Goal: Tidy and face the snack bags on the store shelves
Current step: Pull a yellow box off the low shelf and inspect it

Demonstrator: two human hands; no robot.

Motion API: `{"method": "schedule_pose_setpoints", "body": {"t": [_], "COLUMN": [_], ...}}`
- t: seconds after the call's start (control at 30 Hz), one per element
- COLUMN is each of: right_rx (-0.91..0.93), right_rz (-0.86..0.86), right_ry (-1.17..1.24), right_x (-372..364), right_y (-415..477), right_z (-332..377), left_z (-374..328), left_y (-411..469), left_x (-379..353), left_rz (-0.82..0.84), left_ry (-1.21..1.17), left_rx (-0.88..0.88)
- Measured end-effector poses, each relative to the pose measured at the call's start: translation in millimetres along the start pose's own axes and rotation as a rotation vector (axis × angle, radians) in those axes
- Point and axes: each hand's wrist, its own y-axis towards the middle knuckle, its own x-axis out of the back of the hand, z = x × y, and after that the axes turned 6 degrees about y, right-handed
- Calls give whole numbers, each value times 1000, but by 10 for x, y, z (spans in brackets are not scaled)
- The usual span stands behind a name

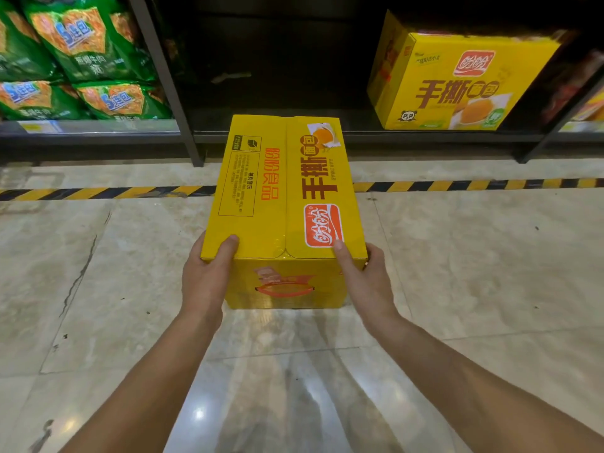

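Head view: the left hand [209, 276] and right hand [362, 276] each grip a near corner of the yellow carton [284, 191], thumbs on its top face and fingers down its sides. The carton's far end reaches the dark bottom shelf [359, 137]. The green snack bags [75, 60] lie stacked on the left shelf. A second yellow carton [457, 83] stands on the bottom shelf, to the right.

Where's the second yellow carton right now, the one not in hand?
Head view, upper right: the shelved yellow carton sits angled on the low shelf, beyond and right of the held carton.
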Motion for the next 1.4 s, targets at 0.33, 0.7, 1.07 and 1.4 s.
{"method": "schedule_pose_setpoints", "body": {"t": [0.33,0.7,1.07,1.4], "right_rx": [-53,-190,-60,12], "right_rz": [-199,-36,92,-10], "right_ry": [121,162,198,261], "right_x": [177,-248,531,365], "right_y": [163,76,473,52], "right_z": [6,-117,-92,-1], "left_z": [94,265,-61,-140], "left_y": [-453,-826,-114,258], "left_x": [-480,-935,-930,-968], "left_rz": [-13,197,115,60], "left_ry": [3,21,64,-40], "left_rx": [-23,-38,92,190]}}
